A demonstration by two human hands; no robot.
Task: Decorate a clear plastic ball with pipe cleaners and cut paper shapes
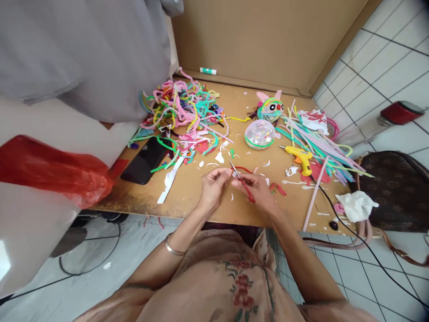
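Observation:
Over the near middle of the tabletop, my right hand [259, 192] is closed round a pair of scissors [247, 189] with red handles. Their metal blades point up and left, towards my other hand. My left hand [213, 187] is pinched shut on a small piece of white paper [234, 174], right beside the blades. Behind the fingers runs a red pipe cleaner [245, 169], partly hidden. White and red scraps lie about both hands. Farther back sits a clear round container [259, 129] with a green pipe cleaner around it, and behind it a decorated ball [271, 110] with pink ears and eyes.
A tangled heap of pipe cleaners [187, 107] fills the back left, beside a black phone [144, 161] and a white paper strip [170, 181]. To the right lie a yellow glue gun [301, 157] with its cord, straight pipe cleaners [330, 143], tissue [357, 205] and a brown bag [392, 190].

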